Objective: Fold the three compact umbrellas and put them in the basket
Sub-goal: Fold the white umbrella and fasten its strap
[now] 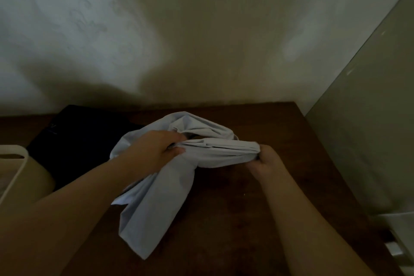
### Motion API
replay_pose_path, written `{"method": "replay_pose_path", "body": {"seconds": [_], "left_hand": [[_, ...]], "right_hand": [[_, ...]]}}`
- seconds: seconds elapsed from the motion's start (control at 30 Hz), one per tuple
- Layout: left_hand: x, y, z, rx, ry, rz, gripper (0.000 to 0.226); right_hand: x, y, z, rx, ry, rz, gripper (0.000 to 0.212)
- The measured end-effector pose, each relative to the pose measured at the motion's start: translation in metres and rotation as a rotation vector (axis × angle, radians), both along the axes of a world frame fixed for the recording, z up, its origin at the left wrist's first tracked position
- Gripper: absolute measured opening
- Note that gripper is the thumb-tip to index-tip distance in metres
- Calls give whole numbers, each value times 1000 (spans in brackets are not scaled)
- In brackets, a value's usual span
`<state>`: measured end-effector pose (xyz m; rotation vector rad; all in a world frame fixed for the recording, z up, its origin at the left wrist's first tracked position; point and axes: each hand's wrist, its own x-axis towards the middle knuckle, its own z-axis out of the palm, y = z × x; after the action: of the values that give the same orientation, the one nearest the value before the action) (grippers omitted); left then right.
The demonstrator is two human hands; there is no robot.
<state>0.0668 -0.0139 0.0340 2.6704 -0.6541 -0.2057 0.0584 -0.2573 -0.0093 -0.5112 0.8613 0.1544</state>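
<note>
Nearest the camera, two bare forearms reach forward over a dark brown wooden table [235,219]. Left hand [154,150]: fingers curled round a bunch of pale fabric, gripping it near the middle of the bundle. Right hand [265,160]: fingers closed round the right-hand end of the same bundle, pinching it where the cloth gathers to a narrow end; what lies under the fabric there cannot be made out. Item held: one pale grey compact umbrella [179,163], canopy collapsed but loose, stretched roughly level between the two hands just above the table, with a long flap of cloth hanging down and toward the camera from below the left hand, and a further fold rising behind the hands. At the left edge, near the left forearm: a cream-coloured basket [19,170], only its rim and one wall in view, its contents not visible. Behind the basket and the left hand, on the table: a dark, near-black umbrella [83,139], details lost in shadow. Right side: a pale upright panel [367,130] beside the table's edge. Farthest: a light wall [179,29] with a faint pattern, meeting the table's back edge.
</note>
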Motion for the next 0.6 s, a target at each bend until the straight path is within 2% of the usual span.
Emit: {"method": "replay_pose_path", "body": {"seconds": [0.07,0.1,0.17,0.2,0.23,0.3,0.37,0.43,0.5,0.6], "left_hand": [[-1,2,-2,11,11,31,32],[-1,4,-4,11,21,57,33],[1,11,-7,20,35,112,33],[1,15,-8,30,39,128,34],[2,19,-8,42,42,134,33],[3,24,-8,64,39,134,34],[3,26,-9,61,40,140,35],[4,26,-10,41,45,130,34],[4,24,-9,55,46,112,34],[4,22,-8,109,46,87,34]], "right_hand": [[3,3,-2,-57,42,79,31],[4,6,-1,-151,78,165,33],[6,11,-3,-484,144,340,49],[4,12,-2,-735,154,420,56],[-1,14,3,-998,96,462,55],[-16,22,17,-1368,-202,557,33],[-31,39,35,-1489,-513,828,18],[-34,57,35,-1576,-678,1151,30],[-25,70,26,-1754,-733,1337,46],[-9,78,17,-2006,-836,1220,44]]}}
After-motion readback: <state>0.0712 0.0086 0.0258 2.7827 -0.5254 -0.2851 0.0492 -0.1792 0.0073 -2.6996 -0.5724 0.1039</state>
